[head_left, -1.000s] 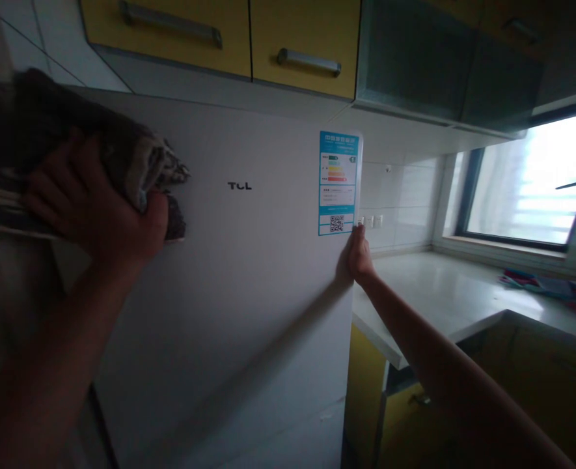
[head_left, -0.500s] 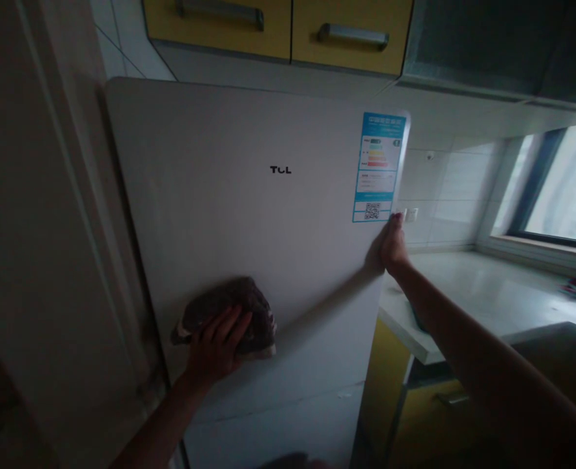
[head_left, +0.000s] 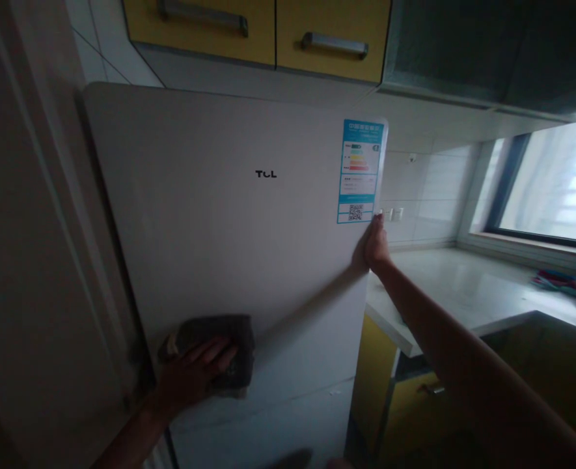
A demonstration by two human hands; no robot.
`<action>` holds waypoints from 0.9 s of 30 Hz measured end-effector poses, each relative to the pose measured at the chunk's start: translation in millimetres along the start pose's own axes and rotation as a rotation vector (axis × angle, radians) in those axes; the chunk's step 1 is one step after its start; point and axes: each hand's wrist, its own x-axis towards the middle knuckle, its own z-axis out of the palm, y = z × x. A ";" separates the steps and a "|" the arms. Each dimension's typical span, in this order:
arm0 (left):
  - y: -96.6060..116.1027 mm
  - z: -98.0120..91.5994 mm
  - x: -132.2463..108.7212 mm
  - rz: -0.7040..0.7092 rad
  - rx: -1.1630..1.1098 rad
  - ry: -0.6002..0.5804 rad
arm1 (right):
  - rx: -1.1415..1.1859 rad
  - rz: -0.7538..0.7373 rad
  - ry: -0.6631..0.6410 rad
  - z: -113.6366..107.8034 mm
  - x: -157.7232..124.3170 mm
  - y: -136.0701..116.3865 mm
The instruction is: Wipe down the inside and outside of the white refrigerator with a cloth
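Observation:
A pale refrigerator (head_left: 229, 247) with a TCL logo and a blue-bordered energy label (head_left: 360, 170) stands in front of me. Against the lower left of its upper door, my left hand (head_left: 197, 368) presses a dark grey cloth (head_left: 241, 345), fingers laid over it. Part of the cloth is hidden under that hand. My right hand (head_left: 377, 244) rests on the refrigerator's right edge just below the label, its fingers pointing up and nothing held in it. The seam between upper and lower doors lies below the cloth.
Yellow cabinets (head_left: 331, 19) with metal handles hang overhead. To the right runs a white countertop (head_left: 444, 280) with colourful cloth-like items (head_left: 561, 281) near the window (head_left: 556, 182). A wall or door frame (head_left: 28, 228) closes off the left side.
My left hand and the cloth have moved down the door, and the cloth lies in a different shape. My right hand keeps its place on the edge. The view has shifted slightly to the right.

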 end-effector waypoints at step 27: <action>-158.3 -144.2 190.5 -0.596 0.132 0.412 | -0.050 -0.056 -0.005 -6.0 1.9 2.9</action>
